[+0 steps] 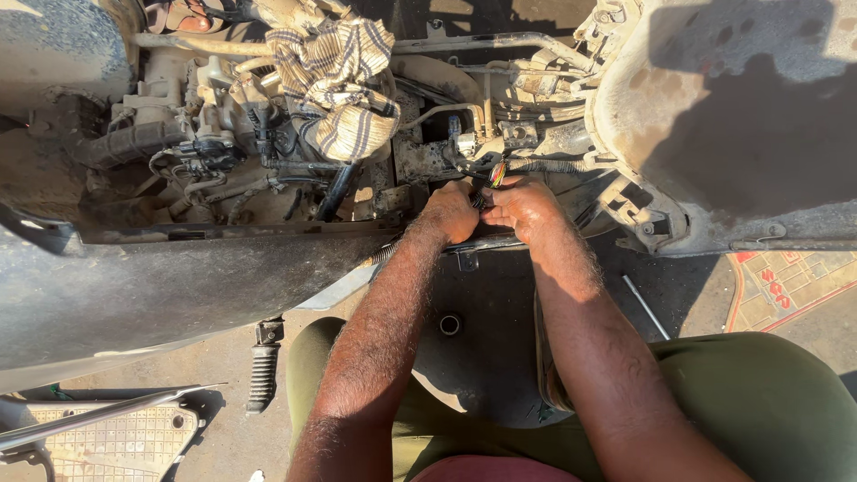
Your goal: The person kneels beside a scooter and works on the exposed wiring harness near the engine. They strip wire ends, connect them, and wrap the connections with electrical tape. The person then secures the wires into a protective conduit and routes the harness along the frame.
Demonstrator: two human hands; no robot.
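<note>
Multicoloured wire bundle (pixel 495 173) (dusty), between engine parts

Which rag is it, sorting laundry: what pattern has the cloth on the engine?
Beige cloth with dark stripes, head view.

A dusty concrete floor (pixel 223 428) carries everything here. Below the left hand (pixel 449 211) a small metal ring (pixel 450 323) lies on it, with a ribbed black footpeg (pixel 262 375) and a perforated panel (pixel 116 437) farther to that hand's left. Below and right of the right hand (pixel 522 205) lie a thin rod (pixel 644 306) and a patterned mat (pixel 790 281).
</note>
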